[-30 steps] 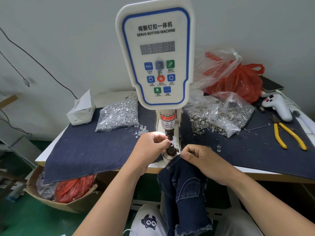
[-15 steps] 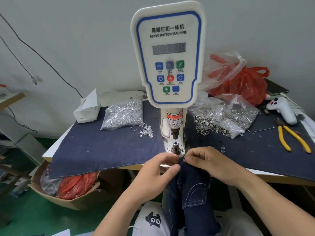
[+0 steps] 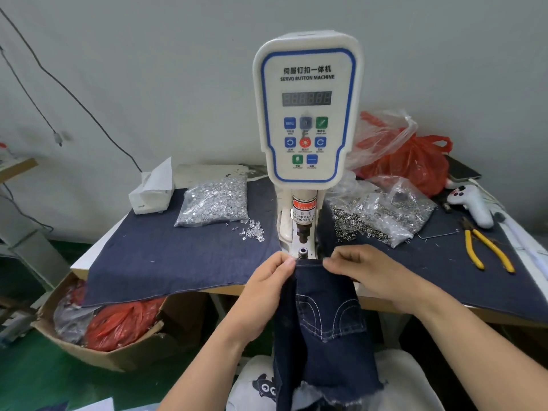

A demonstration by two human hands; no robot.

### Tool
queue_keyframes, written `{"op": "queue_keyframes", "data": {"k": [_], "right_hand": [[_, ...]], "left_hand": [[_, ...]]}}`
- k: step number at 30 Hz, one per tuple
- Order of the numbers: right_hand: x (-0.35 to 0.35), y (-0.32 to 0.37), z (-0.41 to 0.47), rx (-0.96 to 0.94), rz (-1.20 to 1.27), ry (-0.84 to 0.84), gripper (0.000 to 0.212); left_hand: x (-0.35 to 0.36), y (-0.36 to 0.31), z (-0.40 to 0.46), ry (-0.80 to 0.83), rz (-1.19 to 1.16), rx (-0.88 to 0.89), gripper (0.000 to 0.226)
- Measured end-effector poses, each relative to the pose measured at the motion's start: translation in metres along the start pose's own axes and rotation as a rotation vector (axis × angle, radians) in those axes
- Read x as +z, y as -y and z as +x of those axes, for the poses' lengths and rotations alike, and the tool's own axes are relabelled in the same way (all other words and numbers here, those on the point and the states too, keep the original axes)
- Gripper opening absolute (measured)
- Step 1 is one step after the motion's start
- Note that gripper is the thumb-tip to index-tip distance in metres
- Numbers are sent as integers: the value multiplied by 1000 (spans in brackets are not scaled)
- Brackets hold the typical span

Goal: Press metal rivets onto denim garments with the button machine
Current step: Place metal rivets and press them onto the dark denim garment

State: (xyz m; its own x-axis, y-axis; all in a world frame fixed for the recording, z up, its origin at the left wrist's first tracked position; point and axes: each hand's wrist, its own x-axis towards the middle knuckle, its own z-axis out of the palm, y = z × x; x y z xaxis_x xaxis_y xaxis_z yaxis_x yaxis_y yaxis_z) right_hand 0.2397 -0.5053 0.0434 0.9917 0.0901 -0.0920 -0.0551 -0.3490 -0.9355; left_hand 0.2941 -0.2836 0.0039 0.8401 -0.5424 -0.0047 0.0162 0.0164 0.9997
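Head view, left to right. Cardboard box (image 3: 98, 345) of red bags under the surface edge; tissue box (image 3: 151, 191) at the back corner; bag of silver rivets (image 3: 215, 203) on the blue cloth (image 3: 166, 259), a few loose ones just beside it.

Left hand (image 3: 267, 292): down from the press head, where it was a second ago, now pinching the top hem of the denim shorts (image 3: 323, 321) between thumb and forefinger. Fingers closed on the fabric.

Button machine (image 3: 307, 114) at centre, control panel above, punch (image 3: 303, 232) raised over the lower die (image 3: 302, 253). Die uncovered and shiny; whether a rivet sits in it cannot be told.

Right hand (image 3: 364, 274): also pinching the hem, thumb and forefinger closed on it, just right of the die. Hem now spread taut between both hands, where half a second ago bunched together at one point. Shorts hanging off the surface edge toward the lap, hem just in front of the die, not yet over it.

Likely meaning: loading finished, positioning begun; next call is sliding the hem over the die and keeping fingers out from under the punch.

Further right: bag of ring-shaped metal parts (image 3: 382, 215), red plastic bag (image 3: 406, 161), white handheld controller (image 3: 474, 206), yellow-handled pliers (image 3: 486, 250).
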Motion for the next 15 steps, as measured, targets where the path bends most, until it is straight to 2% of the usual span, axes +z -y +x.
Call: {"op": "queue_keyframes", "data": {"k": [3, 5, 10, 15], "right_hand": [[5, -6, 7, 58, 156, -99, 35], [10, -10, 12, 82, 194, -157, 33], [12, -17, 23, 99, 258, -202, 32], [10, -20, 29, 108, 245, -215, 27]], "left_hand": [[8, -6, 15, -130, 316, 1, 37], [11, -8, 22, -195, 420, -15, 36], [7, -7, 36, -265, 466, -5, 39], [3, -3, 43, -248, 422, -59, 42]]}}
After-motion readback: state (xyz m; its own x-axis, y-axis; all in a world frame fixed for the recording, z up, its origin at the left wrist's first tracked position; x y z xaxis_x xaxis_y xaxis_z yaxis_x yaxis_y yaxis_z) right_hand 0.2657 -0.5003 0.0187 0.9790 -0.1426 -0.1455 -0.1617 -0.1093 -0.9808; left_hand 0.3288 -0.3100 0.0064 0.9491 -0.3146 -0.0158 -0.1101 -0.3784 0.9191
